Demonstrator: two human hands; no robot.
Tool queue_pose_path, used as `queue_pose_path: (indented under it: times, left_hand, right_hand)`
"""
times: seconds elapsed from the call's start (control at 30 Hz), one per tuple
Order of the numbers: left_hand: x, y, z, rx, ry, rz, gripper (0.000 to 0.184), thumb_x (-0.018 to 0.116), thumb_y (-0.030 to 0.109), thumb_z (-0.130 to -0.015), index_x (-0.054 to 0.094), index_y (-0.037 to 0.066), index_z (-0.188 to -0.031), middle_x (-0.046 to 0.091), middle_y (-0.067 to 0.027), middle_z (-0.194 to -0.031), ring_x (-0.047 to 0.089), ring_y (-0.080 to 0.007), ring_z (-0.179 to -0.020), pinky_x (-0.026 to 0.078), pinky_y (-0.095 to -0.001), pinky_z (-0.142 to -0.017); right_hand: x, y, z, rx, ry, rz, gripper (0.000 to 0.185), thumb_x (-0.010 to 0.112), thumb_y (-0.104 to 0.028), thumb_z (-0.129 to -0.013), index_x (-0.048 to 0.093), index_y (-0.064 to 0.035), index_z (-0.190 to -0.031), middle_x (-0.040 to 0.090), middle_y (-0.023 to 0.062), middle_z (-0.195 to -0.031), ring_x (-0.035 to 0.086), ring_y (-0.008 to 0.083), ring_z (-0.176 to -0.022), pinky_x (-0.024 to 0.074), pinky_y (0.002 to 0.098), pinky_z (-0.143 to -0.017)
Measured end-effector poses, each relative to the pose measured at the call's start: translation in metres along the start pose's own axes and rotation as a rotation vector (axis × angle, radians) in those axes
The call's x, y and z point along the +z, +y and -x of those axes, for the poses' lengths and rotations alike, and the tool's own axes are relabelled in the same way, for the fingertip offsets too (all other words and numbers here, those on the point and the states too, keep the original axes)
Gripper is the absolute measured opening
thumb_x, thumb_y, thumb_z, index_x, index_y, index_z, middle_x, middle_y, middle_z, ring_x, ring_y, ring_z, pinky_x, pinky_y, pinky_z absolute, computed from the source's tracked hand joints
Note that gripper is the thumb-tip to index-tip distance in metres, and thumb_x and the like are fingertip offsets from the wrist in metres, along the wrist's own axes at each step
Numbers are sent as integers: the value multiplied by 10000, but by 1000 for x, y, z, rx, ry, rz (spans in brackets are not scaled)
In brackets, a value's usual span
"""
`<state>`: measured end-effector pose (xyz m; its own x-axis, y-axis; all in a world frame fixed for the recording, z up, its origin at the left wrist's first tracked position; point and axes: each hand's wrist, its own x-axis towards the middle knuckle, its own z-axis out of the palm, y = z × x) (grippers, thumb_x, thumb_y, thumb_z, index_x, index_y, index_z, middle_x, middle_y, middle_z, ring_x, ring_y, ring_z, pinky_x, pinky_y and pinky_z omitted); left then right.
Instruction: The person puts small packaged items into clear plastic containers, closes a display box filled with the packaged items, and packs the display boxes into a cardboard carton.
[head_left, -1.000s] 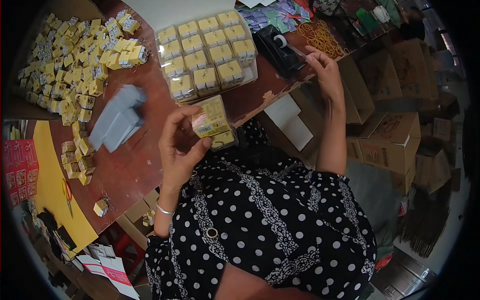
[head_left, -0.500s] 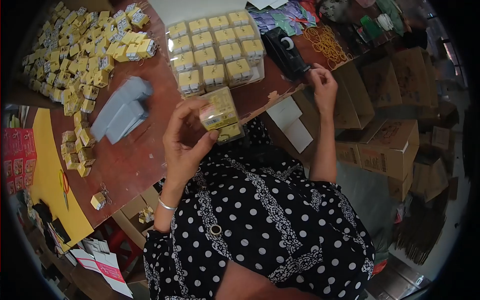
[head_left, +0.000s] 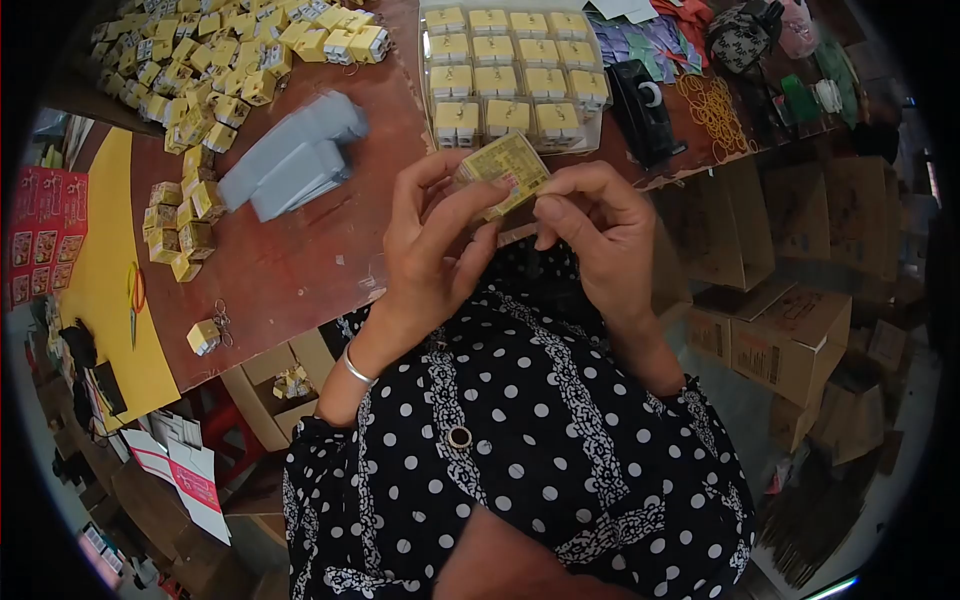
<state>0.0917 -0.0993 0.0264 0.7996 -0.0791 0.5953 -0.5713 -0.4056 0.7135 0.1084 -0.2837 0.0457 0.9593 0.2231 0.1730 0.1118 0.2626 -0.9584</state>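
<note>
My left hand (head_left: 432, 232) is closed around a small clear plastic box (head_left: 512, 168) with something yellow inside and printing on its upper face. My right hand (head_left: 600, 225) is pinched at the box's right edge; whatever lies between its fingertips is too small to make out. Just beyond the hands, a tray (head_left: 597, 128) holds rows of similar clear boxes with yellow-and-white pieces and small metal rings on top. A black tape dispenser (head_left: 640, 115) with a pale roll stands to the right of the tray.
Yellow-and-white keychain blocks (head_left: 215, 70) are heaped at the far left. Flat grey-blue plastic sleeves (head_left: 285, 165) lie nearer. Scissors (head_left: 135, 300) rest on yellow card. Rubber bands (head_left: 715, 115) lie beyond the dispenser, and cardboard boxes (head_left: 775, 335) stand at right.
My right hand has come from the tape dispenser's end to the box in my left hand. The box has turned, and the view has shifted so the table appears higher and further right.
</note>
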Motion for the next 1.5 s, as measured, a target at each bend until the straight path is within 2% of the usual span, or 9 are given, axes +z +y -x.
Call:
queue_pose_path:
  times: [0.37,0.53,0.67,0.87,0.93,1.07,1.13,1.23,1.5]
  left_hand:
    - [-6,-2,2,29,53,2,447,725,-107,-782,677,71,-1189,507,-156,-1267,652,-278,-1057,583,-337,-811]
    - [1,-5,13,-226,-26,331,464,714,-116,-800,632,56,-1223,488,-118,-1269,639,-191,-1024,561,-274,-782]
    - [3,-3,13,-441,-14,634,453,702,-103,-835,578,36,-1249,460,-71,-1281,613,-124,-1004,555,-242,-788]
    - [7,-7,10,-507,12,759,443,697,-74,-868,524,38,-1259,495,-63,-1236,626,-136,-1051,559,-255,-872]
    - [5,-11,5,-550,38,871,446,697,-65,-876,506,44,-1264,510,-64,-1221,630,-145,-1074,558,-263,-891]
    - [7,-16,2,-586,6,889,433,700,-16,-901,486,59,-1271,566,-60,-1167,641,-160,-1082,563,-266,-891]
    - [10,-15,-1,-617,3,951,419,698,5,-911,490,60,-1271,580,-63,-1163,645,-159,-1069,576,-264,-867]
    - [11,-11,-6,-825,-3,1030,388,680,63,-942,488,65,-1280,604,-71,-1151,654,-153,-1037,606,-266,-793]
    - [35,-13,-10,-978,-116,1226,357,642,150,-990,478,59,-1293,590,-134,-1180,662,-204,-1033,642,-331,-774]
  right_hand:
    - [5,5,-11,69,102,365,291,748,-21,-881,622,-13,-1143,680,77,-959,648,112,-815,547,258,-683]
    - [-18,24,-31,-802,-74,823,408,861,-72,-728,680,-81,-1094,619,119,-1197,607,261,-1051,539,343,-825]
    - [-26,23,-44,-833,-199,871,396,874,-119,-714,706,-102,-1073,614,109,-1231,593,296,-1104,526,380,-892]
    - [-29,19,-36,-342,-379,687,514,791,-297,-834,618,-87,-1271,600,136,-1265,552,338,-1214,466,421,-1005]
    - [-34,19,-26,-25,-154,101,618,769,-363,-851,554,-52,-1340,585,156,-1301,551,347,-1224,476,409,-991]
    - [-58,9,-12,275,44,103,719,787,-395,-849,501,-29,-1398,531,192,-1375,544,284,-1251,469,439,-1012]
    - [-67,10,-1,-354,-189,853,730,801,-460,-829,528,-61,-1376,537,200,-1366,543,315,-1254,489,430,-991]
    - [-55,-15,2,-716,-302,939,730,845,-466,-767,574,-89,-1330,547,189,-1364,541,347,-1255,506,409,-969]
    - [-59,-7,6,-727,-321,1138,503,830,-138,-710,677,-172,-1188,611,66,-1279,605,300,-1171,538,390,-941]
